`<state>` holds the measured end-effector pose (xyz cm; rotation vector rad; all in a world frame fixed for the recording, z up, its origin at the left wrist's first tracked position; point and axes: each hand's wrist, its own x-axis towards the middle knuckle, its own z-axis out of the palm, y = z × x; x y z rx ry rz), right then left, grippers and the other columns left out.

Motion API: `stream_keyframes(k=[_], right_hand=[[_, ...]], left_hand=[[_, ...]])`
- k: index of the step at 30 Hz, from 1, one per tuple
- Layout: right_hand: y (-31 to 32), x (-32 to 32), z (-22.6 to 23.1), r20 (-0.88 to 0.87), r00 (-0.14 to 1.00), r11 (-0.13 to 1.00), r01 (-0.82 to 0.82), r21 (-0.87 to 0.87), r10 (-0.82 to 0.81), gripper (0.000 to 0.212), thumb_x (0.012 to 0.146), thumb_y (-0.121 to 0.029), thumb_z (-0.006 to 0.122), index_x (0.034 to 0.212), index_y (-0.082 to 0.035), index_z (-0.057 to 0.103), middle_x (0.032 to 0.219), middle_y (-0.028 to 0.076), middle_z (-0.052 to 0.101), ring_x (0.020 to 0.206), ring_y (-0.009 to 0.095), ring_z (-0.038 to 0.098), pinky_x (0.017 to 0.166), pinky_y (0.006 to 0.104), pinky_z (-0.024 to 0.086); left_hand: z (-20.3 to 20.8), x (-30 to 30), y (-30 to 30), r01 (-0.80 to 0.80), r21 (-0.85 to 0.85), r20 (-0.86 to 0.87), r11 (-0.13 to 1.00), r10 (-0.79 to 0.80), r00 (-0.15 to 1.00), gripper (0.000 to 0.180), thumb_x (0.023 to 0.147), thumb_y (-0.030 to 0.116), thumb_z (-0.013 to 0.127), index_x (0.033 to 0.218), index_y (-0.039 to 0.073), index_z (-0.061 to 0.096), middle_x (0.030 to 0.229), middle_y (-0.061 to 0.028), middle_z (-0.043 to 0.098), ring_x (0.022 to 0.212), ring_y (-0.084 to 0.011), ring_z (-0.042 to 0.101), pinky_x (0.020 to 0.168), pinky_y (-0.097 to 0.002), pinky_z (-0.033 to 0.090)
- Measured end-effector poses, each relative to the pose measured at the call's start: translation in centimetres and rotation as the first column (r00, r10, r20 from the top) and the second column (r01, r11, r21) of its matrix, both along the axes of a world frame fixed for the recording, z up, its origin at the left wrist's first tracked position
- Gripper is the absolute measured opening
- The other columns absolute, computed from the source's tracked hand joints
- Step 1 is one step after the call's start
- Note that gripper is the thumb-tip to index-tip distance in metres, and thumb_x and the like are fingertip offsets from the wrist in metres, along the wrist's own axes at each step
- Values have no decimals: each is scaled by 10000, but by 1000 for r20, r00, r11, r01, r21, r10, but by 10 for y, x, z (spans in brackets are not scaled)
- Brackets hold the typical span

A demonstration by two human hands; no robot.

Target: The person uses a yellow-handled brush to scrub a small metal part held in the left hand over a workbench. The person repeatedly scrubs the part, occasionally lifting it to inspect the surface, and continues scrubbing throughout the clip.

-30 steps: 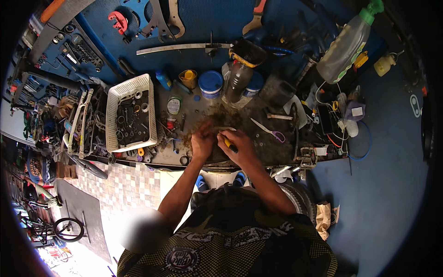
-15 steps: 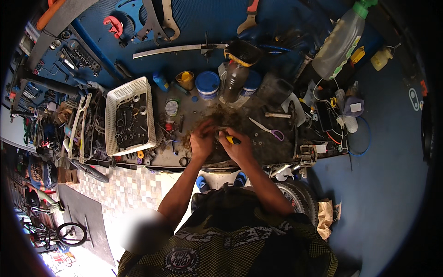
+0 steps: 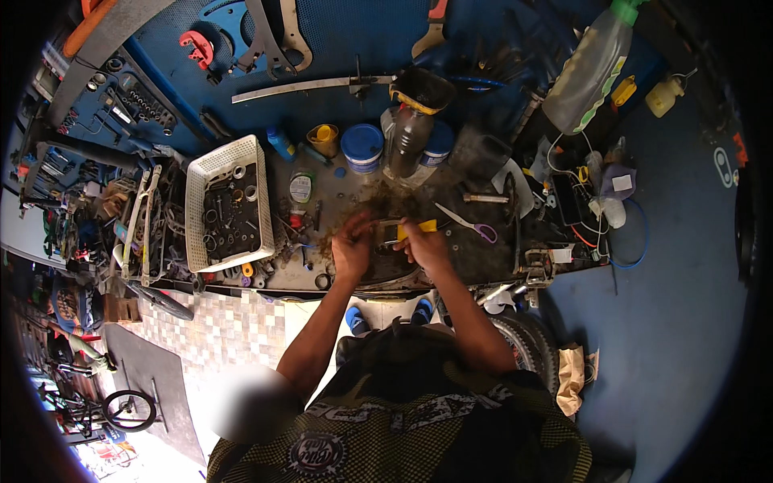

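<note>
Both my hands are over the middle of the workbench [image 3: 322, 278]. My right hand [image 3: 424, 249] is closed around a yellow-handled tool [image 3: 421, 229], whose pale, metallic-looking end points left toward my other hand. Too little detail shows to tell its kind. A short gap to the left, my left hand [image 3: 351, 248] has its fingers bent together; whatever they hold, if anything, is hidden. Brown, loose-looking dirt or fibre [image 3: 392, 196] lies just beyond my fingers. Scissors [image 3: 467, 224] with purple-and-white handles rest right of my right hand.
A white basket [image 3: 193, 211] of small metal parts stands at left. Along the back are a blue-lidded tub [image 3: 361, 145], a dark bottle [image 3: 409, 149] and a yellow cup [image 3: 324, 138]. Bottle with red cap [image 3: 300, 189] lies nearby. A large spray bottle [image 3: 586, 76] hangs at upper right.
The yellow-handled tool has turned in my right hand, so its broad yellow side and pale end now show. My right hand has shifted slightly right; my left hand stays nearly in place.
</note>
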<state>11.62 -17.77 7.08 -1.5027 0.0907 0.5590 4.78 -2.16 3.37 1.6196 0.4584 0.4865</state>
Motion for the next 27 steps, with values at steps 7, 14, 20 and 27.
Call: stream_keyframes(k=[7,14,20,27], right_hand=[[-29,0,-28,-92,995,999,-28,-15,27,310,1038,-328,677,1107,-27,699,747,130,751,514,108,607,443,264,476],[-39,-24,-46,528,821,975,-165,-146,218,385,966,-286,788,1279,-68,732,871,87,764,732,190,752,648,322,572],[-47,-19,-38,766,419,811,107,-575,488,393,926,-461,763,989,-75,728,791,127,727,735,365,710,714,420,589],[-14,-9,-21,388,915,992,-87,-88,115,375,1008,-411,703,916,-48,685,712,48,652,669,143,597,638,328,485]], left_hand=[[5,3,2,-16,-375,-45,927,-1,999,264,991,18,657,1246,-37,697,1087,-133,795,804,-131,700,686,-268,560],[13,-1,5,86,-393,-232,916,-189,954,207,990,54,667,1175,-13,733,1071,-148,785,826,-158,733,618,-316,626],[7,-10,8,158,-411,-159,898,-242,957,243,975,37,673,1202,-40,710,1083,-165,780,846,-187,750,667,-338,667],[6,-16,1,103,-88,-166,991,-116,979,428,917,-1,656,1344,28,659,909,-105,779,714,-154,737,619,-319,638]])
